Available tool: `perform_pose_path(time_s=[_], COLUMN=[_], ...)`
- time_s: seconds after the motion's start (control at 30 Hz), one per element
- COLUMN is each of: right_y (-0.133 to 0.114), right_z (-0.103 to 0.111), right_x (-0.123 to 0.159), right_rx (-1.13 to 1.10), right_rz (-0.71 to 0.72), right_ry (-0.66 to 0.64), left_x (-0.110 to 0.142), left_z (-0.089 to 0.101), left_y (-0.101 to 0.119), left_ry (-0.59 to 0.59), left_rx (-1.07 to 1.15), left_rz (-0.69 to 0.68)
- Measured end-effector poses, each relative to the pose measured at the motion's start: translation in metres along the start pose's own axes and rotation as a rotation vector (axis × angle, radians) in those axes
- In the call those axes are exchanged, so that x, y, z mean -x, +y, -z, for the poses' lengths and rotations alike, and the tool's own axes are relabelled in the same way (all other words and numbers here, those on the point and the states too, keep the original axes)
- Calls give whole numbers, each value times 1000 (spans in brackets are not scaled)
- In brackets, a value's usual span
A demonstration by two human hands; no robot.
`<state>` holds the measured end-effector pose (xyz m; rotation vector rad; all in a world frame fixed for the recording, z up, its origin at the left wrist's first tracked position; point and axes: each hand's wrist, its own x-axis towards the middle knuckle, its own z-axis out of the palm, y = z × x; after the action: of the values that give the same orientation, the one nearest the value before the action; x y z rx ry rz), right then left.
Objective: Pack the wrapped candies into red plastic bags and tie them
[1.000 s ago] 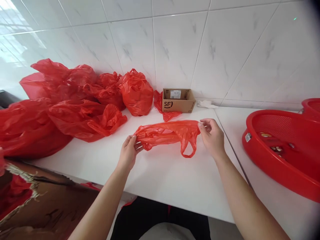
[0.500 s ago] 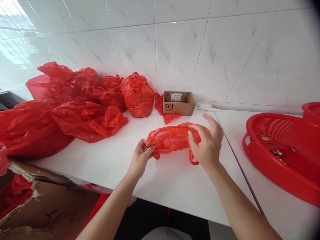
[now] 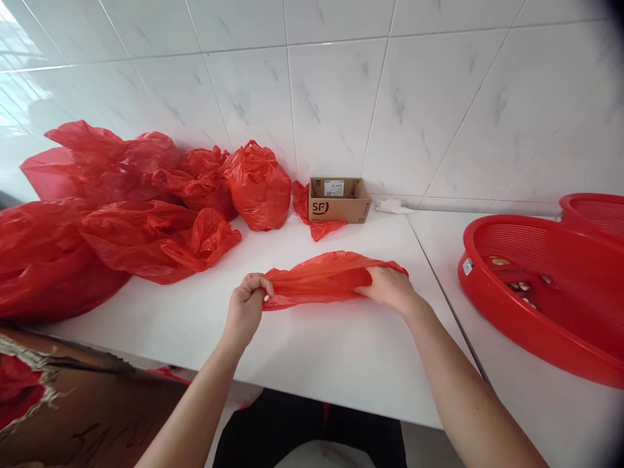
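Note:
A thin red plastic bag (image 3: 316,276) is stretched sideways just above the white table, its mouth facing me and spread. At its left end, my left hand (image 3: 247,305) is closed, pinching the edge between thumb and curled fingers. My right hand (image 3: 390,286) reaches into the mouth at the right end. Red film lies along the back of it, and most of its fingers are hidden inside, so I cannot see how they are held.
Full red bags (image 3: 260,188) are heaped along the wall at left. Behind the held bag stands a small open carton (image 3: 341,209), with crumpled white paper (image 3: 391,206) beside it. Large red baskets (image 3: 511,331) stand at right, and a torn cardboard box (image 3: 97,403) is at lower left.
My right hand has gone from raised, with fingers spread, to inside the bag's mouth. The bag now hangs wider and opened, and my left hand has shifted left with its edge.

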<state>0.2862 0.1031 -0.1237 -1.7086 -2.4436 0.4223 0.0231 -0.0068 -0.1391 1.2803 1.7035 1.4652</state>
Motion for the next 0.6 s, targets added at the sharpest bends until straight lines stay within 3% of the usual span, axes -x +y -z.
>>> perform_pose_path(time_s=[0.2, 0.3, 0.43, 0.5, 0.6], right_y=[-20, -28, -23, -5, 45], right_z=[12, 17, 30, 42, 62], right_x=[22, 36, 58, 66, 73], right_rx=[-78, -109, -309, -398, -370], right_rz=[29, 105, 156, 140, 42], right_ry=[-117, -114, -129, 23, 425], left_x=[-7, -10, -17, -17, -12], left_z=[8, 9, 11, 9, 5], left_y=[-7, -4, 2, 4, 8], left_ry=[123, 118, 62, 12, -100], left_rx=[-392, -466, -468, -446, -396], left_rz=[-116, -92, -52, -27, 19])
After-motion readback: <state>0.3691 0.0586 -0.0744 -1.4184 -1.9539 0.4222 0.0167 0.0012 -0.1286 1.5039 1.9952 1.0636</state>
